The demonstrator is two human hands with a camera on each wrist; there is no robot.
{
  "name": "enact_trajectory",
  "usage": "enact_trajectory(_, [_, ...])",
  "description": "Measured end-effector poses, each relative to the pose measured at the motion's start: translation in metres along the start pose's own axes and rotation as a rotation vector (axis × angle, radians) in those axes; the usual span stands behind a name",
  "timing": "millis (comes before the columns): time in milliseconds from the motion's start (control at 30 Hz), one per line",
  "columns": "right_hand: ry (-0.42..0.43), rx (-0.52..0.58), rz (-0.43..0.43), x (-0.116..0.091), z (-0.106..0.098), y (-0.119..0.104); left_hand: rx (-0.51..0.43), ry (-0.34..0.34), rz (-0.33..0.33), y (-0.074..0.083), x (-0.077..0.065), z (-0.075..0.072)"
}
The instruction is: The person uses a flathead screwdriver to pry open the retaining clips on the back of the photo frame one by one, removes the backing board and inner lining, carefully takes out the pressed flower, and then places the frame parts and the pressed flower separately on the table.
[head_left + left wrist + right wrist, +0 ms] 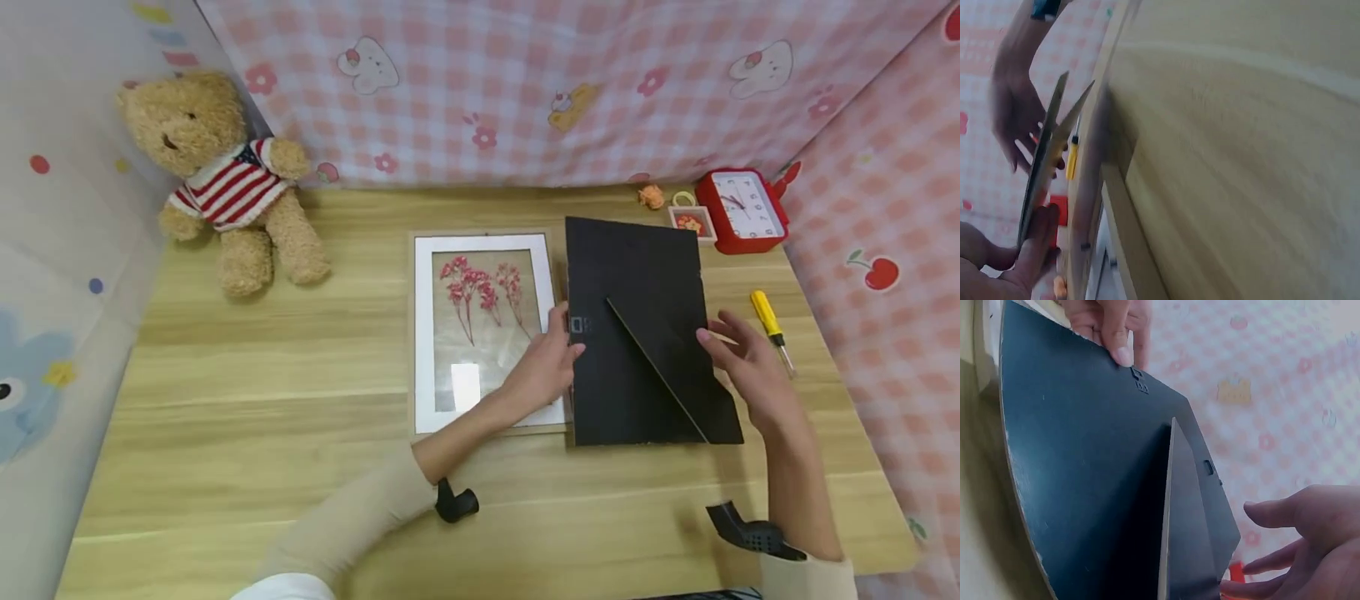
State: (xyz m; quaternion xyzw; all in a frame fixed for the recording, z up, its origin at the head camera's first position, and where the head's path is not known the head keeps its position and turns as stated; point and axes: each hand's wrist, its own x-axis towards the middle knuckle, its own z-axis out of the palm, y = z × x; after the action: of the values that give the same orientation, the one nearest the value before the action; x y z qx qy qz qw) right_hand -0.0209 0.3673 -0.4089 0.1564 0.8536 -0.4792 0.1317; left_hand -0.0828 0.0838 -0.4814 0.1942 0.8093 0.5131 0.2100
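Head view: we see left hand (543, 367) pinching black easel-back board (618, 375) beside pressed-flower frame (480, 358); right hand (752, 371), fingers loosely spread, at board's opposite edge.

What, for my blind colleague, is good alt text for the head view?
A person's left hand grips a black board with a stand, the right hand near its opposite edge. Beside it on a table lies a picture frame of pink flowers, with a teddy bear at left, a red clock and yellow screwdriver at right.

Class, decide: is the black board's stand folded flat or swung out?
Swung out: the right wrist view shows the stand jutting from the board.
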Motion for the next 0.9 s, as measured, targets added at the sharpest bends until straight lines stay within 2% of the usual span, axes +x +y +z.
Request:
enact_trajectory(67, [0.016,-0.005,0.011,-0.001,-0.002,0.01,0.122,-0.041,0.001,-0.006,0.007,0.016])
enact_trajectory(133, [0.046,-0.021,0.021,-0.002,-0.006,0.019,0.231,-0.089,-0.011,0.0,0.01,0.026])
enact_trajectory(200, [0.078,-0.024,0.036,-0.002,-0.011,0.027,0.28,-0.136,-0.016,0.006,0.015,0.032])
enact_trajectory(300, [0.13,-0.037,0.049,0.003,-0.02,0.037,0.235,-0.232,-0.043,0.013,0.025,0.035])
enact_trajectory(400, [0.134,-0.038,0.065,0.01,-0.027,0.045,0.153,-0.317,-0.078,0.01,0.038,0.04])
enact_trajectory(467, [0.136,-0.033,0.072,0.015,-0.029,0.049,0.131,-0.344,-0.096,0.007,0.047,0.043])
enact_trajectory(567, [0.146,-0.054,0.093,0.019,-0.033,0.054,0.159,-0.374,-0.117,0.004,0.057,0.05])
enact_trajectory(733, [0.174,-0.117,0.122,0.02,-0.034,0.057,0.188,-0.428,-0.179,0.01,0.067,0.06])
enact_trajectory(800, [0.171,-0.13,0.113,0.021,-0.033,0.058,0.214,-0.44,-0.17,0.012,0.071,0.062])
enact_trajectory(900, [0.17,-0.162,0.097,0.022,-0.034,0.057,0.281,-0.44,-0.114,0.016,0.079,0.064])
